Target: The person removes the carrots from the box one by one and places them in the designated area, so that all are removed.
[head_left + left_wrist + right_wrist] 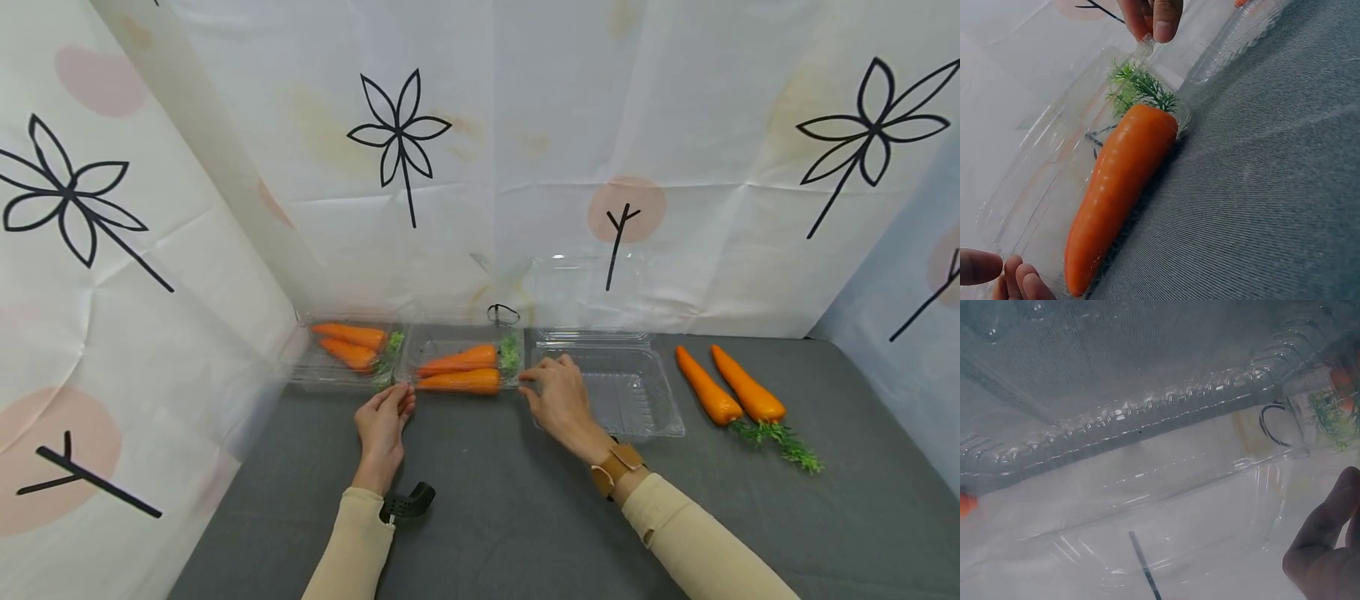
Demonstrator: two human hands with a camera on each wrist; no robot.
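A clear plastic clamshell container (412,337) in the middle has two orange carrots (459,382) with green leafy tops (510,355) inside, seen through its clear plastic. My left hand (385,425) pinches its front left corner between thumb and fingers. At the front right corner, my right hand (558,400) pinches the rim; the left wrist view shows the thumb and fingers of this right hand (1155,17) on the corner. One carrot (1119,187) lies lengthwise between the two hands there. In the right wrist view, part of the right hand (1325,540) shows at the right edge.
Another clear container (300,371) with carrots stands at the left. An open clear container (663,400) sits to the right, its lid raised against the patterned cloth wall (705,250). Two loose carrots (750,387) lie on the grey table (480,517) farther right.
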